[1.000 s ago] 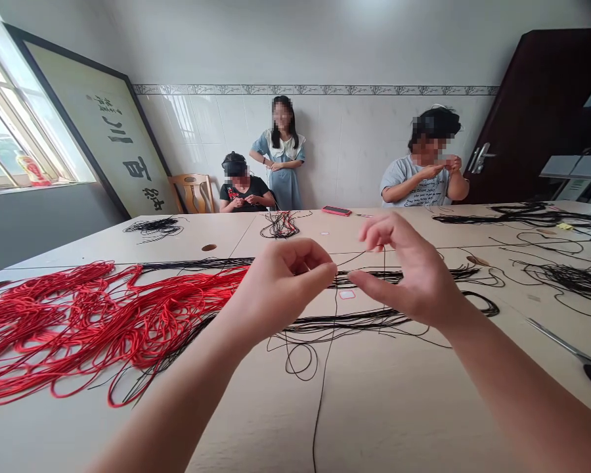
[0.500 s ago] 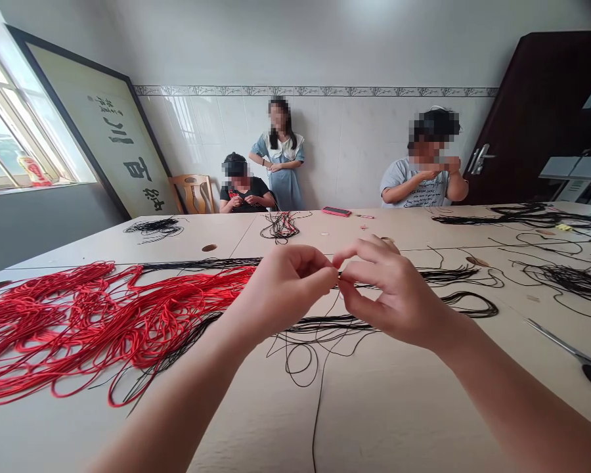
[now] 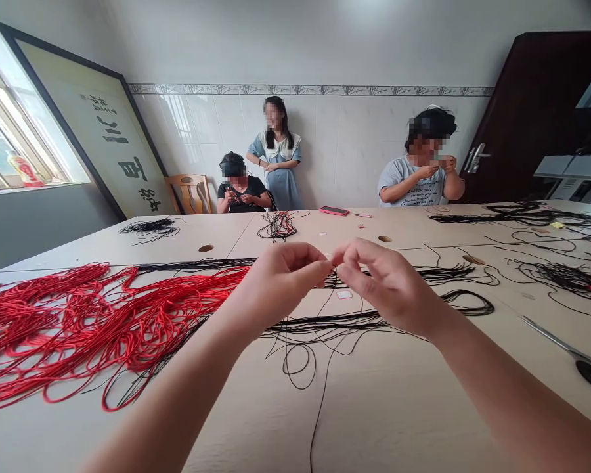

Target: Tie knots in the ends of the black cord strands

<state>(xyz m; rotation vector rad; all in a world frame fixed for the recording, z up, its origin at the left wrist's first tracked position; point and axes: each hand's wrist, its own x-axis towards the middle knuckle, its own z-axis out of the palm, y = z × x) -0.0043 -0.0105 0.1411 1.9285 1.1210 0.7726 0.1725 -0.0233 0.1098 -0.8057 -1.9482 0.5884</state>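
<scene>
My left hand [image 3: 283, 286] is closed in a pinch above the table, its thumb and forefinger on a thin black cord [image 3: 325, 374]. The cord hangs from between the hands and trails down over the table's near side. Fingertip to fingertip with it, my right hand [image 3: 394, 282] pinches the same cord; the exact spot is small and partly covered by the fingers. Below the hands lies a bundle of black cords [image 3: 325, 323], with a loose loop curling toward me. To the left spreads a large heap of red cord [image 3: 142, 315].
Scissors [image 3: 566, 348] lie at the right edge. More black cord [image 3: 561, 276] lies at the right, with further bundles [image 3: 150, 228] farther back. A phone [image 3: 333, 211] rests at the table's far side. Across the table [image 3: 256, 420], two people sit handling small things; another person stands by the wall.
My right hand's raised fingers have folded down and its fingertips have come closer to my left hand. A small red-edged white piece now shows below them. The view has shifted slightly.
</scene>
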